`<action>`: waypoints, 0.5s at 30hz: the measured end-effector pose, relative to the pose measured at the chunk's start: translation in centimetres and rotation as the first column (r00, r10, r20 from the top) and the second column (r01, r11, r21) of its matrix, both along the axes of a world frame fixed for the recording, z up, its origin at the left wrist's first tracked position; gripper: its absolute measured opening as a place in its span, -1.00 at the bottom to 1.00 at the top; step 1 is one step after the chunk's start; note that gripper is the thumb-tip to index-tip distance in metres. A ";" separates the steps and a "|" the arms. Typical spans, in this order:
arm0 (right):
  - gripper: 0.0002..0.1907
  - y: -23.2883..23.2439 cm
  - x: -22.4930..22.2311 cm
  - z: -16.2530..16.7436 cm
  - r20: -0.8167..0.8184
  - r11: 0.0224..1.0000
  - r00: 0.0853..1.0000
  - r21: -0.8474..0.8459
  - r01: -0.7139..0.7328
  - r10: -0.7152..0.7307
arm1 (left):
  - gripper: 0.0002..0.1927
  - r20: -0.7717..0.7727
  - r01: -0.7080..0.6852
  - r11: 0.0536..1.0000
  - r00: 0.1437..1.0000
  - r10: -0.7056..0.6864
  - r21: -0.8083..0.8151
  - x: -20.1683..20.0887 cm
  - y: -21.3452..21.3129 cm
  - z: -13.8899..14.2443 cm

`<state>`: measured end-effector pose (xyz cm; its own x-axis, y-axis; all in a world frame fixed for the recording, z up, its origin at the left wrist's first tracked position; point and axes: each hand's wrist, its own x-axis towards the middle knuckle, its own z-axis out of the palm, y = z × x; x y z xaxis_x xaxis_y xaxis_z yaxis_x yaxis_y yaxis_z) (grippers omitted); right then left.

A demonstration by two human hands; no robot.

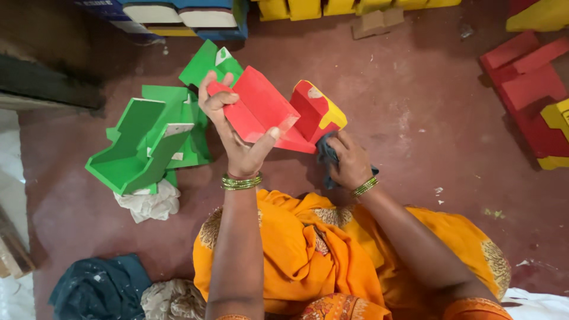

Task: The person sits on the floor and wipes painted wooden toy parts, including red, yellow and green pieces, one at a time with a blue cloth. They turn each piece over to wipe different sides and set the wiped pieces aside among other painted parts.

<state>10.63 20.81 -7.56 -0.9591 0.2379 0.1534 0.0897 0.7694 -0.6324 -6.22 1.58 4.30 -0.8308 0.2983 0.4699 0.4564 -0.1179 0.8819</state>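
My left hand (234, 127) grips a red painted wooden piece (264, 106) with angled walls, held up above the floor. Its far end carries a red and yellow part (317, 109). My right hand (349, 163) clutches a dark blue-grey cloth (326, 155) pressed against the underside of the red piece. Both wrists wear green and gold bangles. My orange garment (308, 249) covers my lap below.
A pile of green painted pieces (151, 139) lies on the maroon floor (415, 118) to the left, on a white rag (148, 204). Red and yellow pieces (527, 89) sit at right, yellow blocks (320, 7) at top. A teal cloth (98, 287) lies bottom left.
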 end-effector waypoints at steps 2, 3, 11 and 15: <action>-0.54 0.5 -0.2 -0.1 0.098 0.994 0.995 0.110 0.016 -0.027 | -0.27 -0.004 -0.010 1.000 1.000 0.010 -0.016 0.2 0.1 0.1; -0.56 0.7 -0.5 0.2 0.147 0.981 0.988 0.193 0.014 -0.043 | -0.27 -0.003 -0.017 1.000 1.000 0.017 -0.015 0.2 0.0 0.2; -0.57 1.0 -1.1 7.0 0.147 0.987 0.988 -0.158 -0.027 0.050 | -0.28 0.020 0.002 1.000 1.000 -0.003 0.027 -0.3 -0.7 0.0; -0.63 -0.9 -0.6 6.5 -0.038 0.958 0.991 -0.253 -0.135 0.129 | -0.31 0.007 0.079 0.996 0.997 -0.079 0.031 -0.1 -0.5 0.0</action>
